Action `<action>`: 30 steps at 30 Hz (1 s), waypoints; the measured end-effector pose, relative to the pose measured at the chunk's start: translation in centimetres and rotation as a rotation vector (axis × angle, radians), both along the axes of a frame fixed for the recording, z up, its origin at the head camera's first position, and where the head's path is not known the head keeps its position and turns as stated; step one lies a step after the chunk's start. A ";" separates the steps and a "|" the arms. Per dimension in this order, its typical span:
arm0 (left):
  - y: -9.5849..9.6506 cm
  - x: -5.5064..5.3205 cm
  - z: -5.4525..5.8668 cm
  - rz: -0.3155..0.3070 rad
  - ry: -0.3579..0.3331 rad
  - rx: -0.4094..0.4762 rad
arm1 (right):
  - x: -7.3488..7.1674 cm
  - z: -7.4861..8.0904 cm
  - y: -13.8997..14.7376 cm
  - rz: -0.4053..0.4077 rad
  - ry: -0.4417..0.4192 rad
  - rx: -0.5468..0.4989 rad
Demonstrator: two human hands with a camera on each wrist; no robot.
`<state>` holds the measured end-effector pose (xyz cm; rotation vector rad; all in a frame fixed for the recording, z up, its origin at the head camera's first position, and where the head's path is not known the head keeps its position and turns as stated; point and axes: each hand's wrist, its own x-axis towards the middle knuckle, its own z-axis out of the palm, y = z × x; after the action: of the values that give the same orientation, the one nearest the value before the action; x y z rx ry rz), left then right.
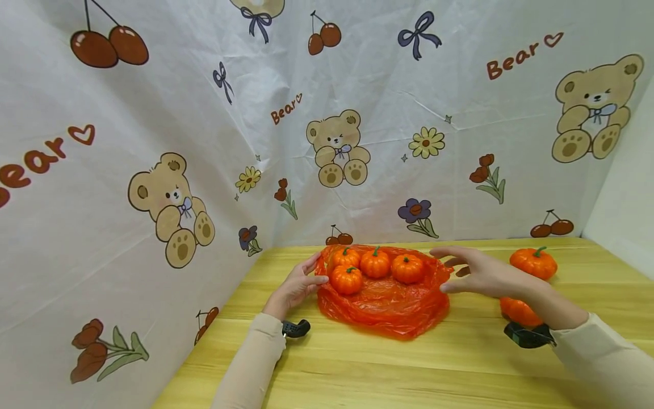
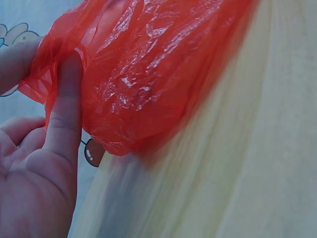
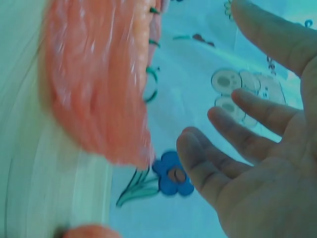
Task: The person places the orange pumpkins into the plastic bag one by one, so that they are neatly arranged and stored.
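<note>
A thin red plastic bag (image 1: 388, 321) sits spread wide on the table, its mouth upward. Several small orange toy pumpkins (image 1: 375, 263) with green stems lie in its back and left part. At the bag's left rim, my left hand (image 1: 298, 287) pinches the plastic; in the left wrist view a fold of the bag (image 2: 143, 84) runs between its fingers. My right hand (image 1: 480, 272) is held just off the bag's right side, fingers spread and apart. Nothing lies in that palm in the right wrist view, where pumpkin stems (image 3: 152, 82) show past the bag's edge.
On the right, an orange pumpkin (image 1: 533, 263) stands toward the back of the wooden table (image 1: 347, 375). Another pumpkin (image 1: 517, 311) is partly covered by my right forearm. A white cloth printed with bears (image 1: 338, 149) hangs behind and at the left.
</note>
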<state>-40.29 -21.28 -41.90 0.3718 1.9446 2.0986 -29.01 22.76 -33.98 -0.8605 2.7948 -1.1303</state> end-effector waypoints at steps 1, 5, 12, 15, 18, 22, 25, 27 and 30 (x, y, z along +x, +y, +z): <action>0.0 0.0 0.0 0.000 0.002 0.000 | 0.0 -0.1 0.5 -0.005 0.007 0.006; -0.1 -0.1 0.1 0.006 0.005 0.001 | 0.3 -0.3 2.7 -0.032 0.045 0.042; -0.2 -0.3 0.0 -0.005 0.019 -0.006 | 0.2 -1.2 6.4 -0.055 0.109 0.077; -0.2 -0.3 -0.3 -0.010 0.021 -0.011 | 0.2 -1.9 7.8 -0.045 0.101 0.079; -0.3 -0.3 -0.4 -0.008 0.018 -0.009 | 0.2 -2.3 8.8 -0.046 0.104 0.094; -0.3 -0.3 -0.4 -0.007 0.011 0.000 | 0.3 -2.7 9.9 -0.044 0.114 0.083; -0.3 -0.2 -0.2 -0.004 0.006 0.001 | 0.1 -3.1 10.7 -0.010 0.112 0.039; -0.3 -0.2 -0.2 -0.003 0.004 -0.001 | 0.1 -3.3 11.1 0.017 0.107 0.007; -0.2 -0.1 -0.1 -0.004 0.003 -0.005 | -0.1 -3.6 12.0 0.055 0.083 -0.003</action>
<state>-40.43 -21.52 -41.98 0.3781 1.9484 2.0916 -29.09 34.75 -37.62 -1.0010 2.8158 -1.1173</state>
